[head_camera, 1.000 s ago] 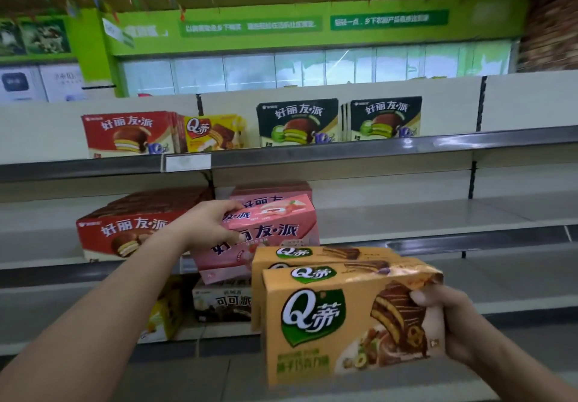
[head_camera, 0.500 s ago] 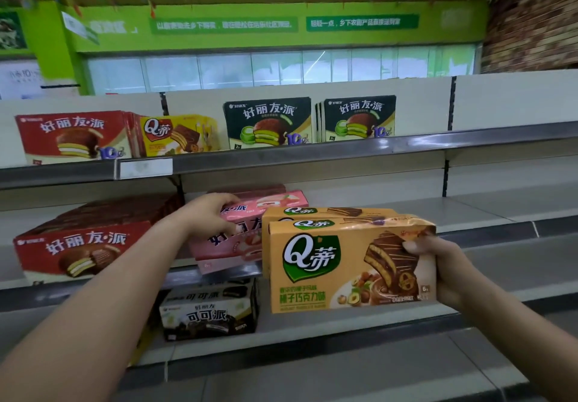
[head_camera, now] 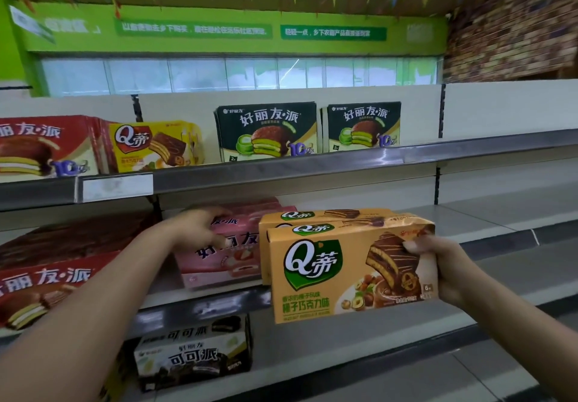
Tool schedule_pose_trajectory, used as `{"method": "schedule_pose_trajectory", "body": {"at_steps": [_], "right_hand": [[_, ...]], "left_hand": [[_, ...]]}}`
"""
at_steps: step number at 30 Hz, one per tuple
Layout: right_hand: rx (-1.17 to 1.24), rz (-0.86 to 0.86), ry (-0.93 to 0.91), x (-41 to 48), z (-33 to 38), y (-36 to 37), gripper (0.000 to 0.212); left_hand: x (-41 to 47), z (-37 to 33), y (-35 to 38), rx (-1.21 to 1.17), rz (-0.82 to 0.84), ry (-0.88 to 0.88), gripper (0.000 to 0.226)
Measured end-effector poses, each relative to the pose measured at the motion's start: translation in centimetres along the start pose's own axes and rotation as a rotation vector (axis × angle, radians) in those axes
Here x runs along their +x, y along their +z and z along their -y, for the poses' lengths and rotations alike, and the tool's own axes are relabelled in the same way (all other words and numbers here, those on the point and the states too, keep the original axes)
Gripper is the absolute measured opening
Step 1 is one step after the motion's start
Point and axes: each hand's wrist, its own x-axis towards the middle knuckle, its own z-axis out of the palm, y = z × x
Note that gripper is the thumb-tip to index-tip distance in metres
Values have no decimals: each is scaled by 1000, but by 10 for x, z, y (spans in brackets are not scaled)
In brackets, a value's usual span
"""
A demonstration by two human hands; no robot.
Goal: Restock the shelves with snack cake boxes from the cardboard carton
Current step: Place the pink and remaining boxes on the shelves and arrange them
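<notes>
Snack cake boxes [head_camera: 344, 273], the two orange ones, are gripped at their right end by the right hand [head_camera: 438, 264], just right of the pink box [head_camera: 231, 254] the left hand [head_camera: 200, 229] holds, so I'd slide them onto the shelf [head_camera: 469, 214] flush beside it, labels out.

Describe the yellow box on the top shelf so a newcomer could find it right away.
Start at the top shelf, under the green wall banner. The yellow box stands toward the left, between the red boxes and the dark green boxes. It is the only yellow one there, with a red Q badge.
</notes>
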Motion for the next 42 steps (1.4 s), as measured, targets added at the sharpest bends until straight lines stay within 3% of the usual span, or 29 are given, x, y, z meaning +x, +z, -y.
{"method": "schedule_pose_trajectory", "body": {"at_steps": [7, 17, 21, 24, 29, 32, 35, 38, 42], "right_hand": [[-52, -49, 3, 11, 0, -8, 90], [-81, -120, -8, 23, 5, -36, 84], [-88, -104, -1, 36, 11, -55, 85], [-98, -77, 16, 50, 17, -69, 97], [-101, -61, 21, 77, 27, -92, 76], [-83, -66, 35, 96, 26, -106, 79], [-85, -58, 55, 113, 21, -117, 81], [-79, -26, 72, 126, 14, -121, 66], [-18, -60, 74, 140, 6, -127, 36]], "left_hand": [[20, 26, 10, 81, 42, 34, 75], [27, 24, 11, 181, 2, 91, 65], [27, 26, 11, 236, -26, 43, 66], [25, 25, 12, 257, -39, -7, 66], [16, 7, 19, 401, -136, -54, 64], [8, -25, 32, 409, -223, -17, 63], [3, -76, 50, 197, -213, 82, 78], [12, -117, 69, -254, -203, 152, 91], [36, -165, 96, -772, -221, -11, 82]]}}
